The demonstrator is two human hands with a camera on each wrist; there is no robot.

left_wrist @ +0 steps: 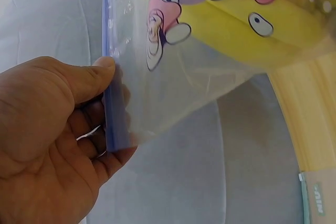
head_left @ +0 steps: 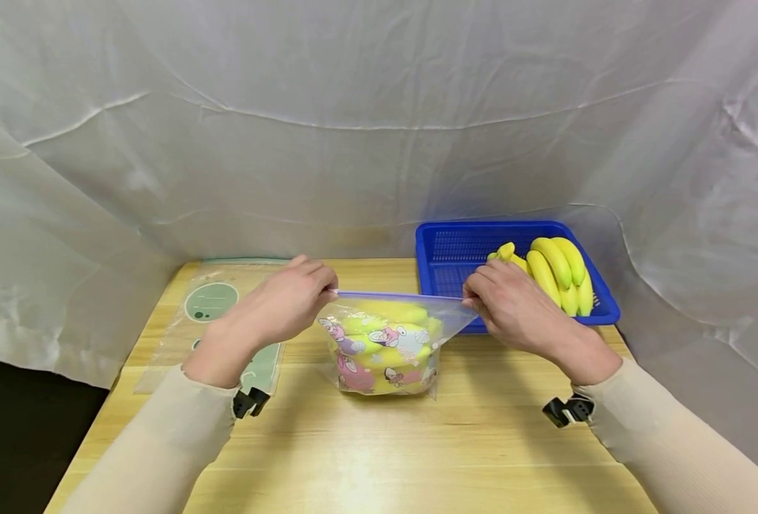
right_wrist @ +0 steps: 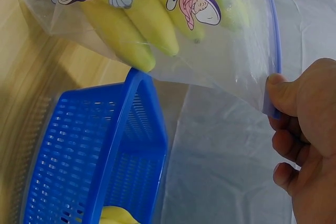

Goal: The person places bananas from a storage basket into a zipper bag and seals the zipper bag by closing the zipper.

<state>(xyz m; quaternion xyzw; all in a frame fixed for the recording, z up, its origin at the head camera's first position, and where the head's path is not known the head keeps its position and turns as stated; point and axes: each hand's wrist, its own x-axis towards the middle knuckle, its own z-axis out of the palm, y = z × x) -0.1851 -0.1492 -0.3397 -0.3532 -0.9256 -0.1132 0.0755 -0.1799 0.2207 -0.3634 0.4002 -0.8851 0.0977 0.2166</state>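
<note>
A clear zip bag (head_left: 385, 343) printed with pink and purple cartoon figures and shells holds several yellow bananas (right_wrist: 149, 24). Its purple zip edge (head_left: 398, 295) is stretched straight between both hands. My left hand (head_left: 295, 296) pinches the zip's left end, thumb on one face and fingers behind, as the left wrist view shows. At the right end my right hand (head_left: 510, 303) pinches the same edge between thumb and forefinger, its other fingers curled. The bag hangs upright with its bottom close over the wooden table.
A blue plastic basket (head_left: 425, 264) stands at the back right with more bananas (head_left: 562, 271) in it, partly behind the right hand. Flat on the table at left lies a clear bag with green print (head_left: 212, 300). Grey-white sheeting (head_left: 353, 178) surrounds the table.
</note>
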